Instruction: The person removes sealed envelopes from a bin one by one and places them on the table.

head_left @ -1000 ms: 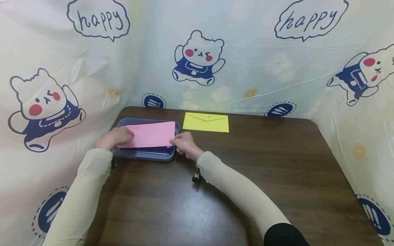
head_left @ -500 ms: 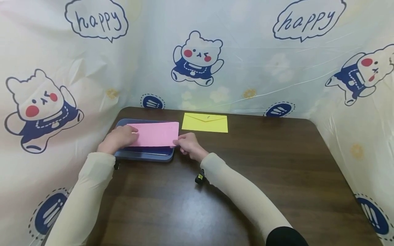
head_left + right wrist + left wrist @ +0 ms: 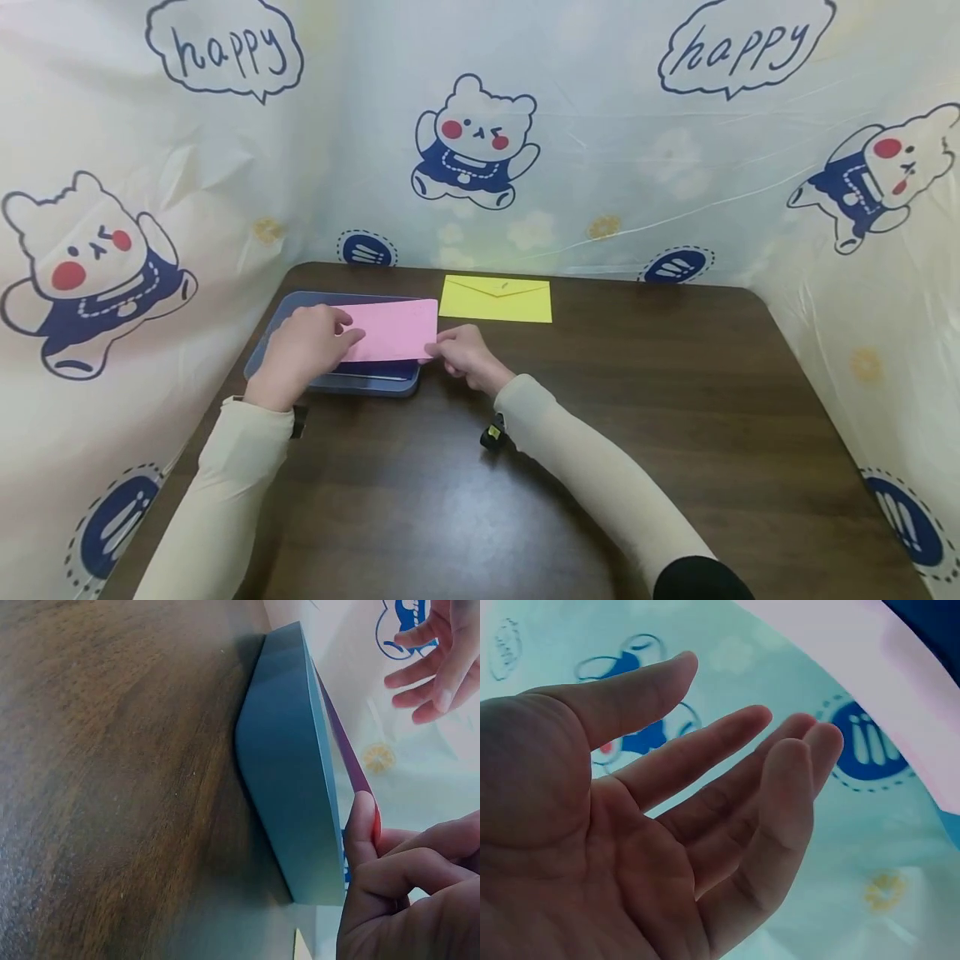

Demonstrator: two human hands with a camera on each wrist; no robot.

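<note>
A pink envelope (image 3: 393, 329) lies slanted over the blue-grey tray (image 3: 360, 387) at the back left. My right hand (image 3: 467, 354) pinches its near right corner between thumb and fingers. In the right wrist view the envelope (image 3: 343, 746) is seen edge-on, above the tray's side wall (image 3: 289, 750). My left hand (image 3: 303, 354) hovers over the tray's left part and hides the envelope's left end. Its fingers are spread and hold nothing, as the left wrist view of the hand (image 3: 652, 825) shows. Inside the tray, a flat dark blue thing (image 3: 382, 369) shows below the envelope.
A yellow envelope (image 3: 495, 298) lies flap side up on the brown table (image 3: 540, 467), right of the tray near the back edge. A printed curtain (image 3: 600, 150) hangs behind the table and along both sides.
My left hand has let go of the envelope's left side and moved right and nearer. The pink envelope has shifted slightly right, still pinched by my right hand.
</note>
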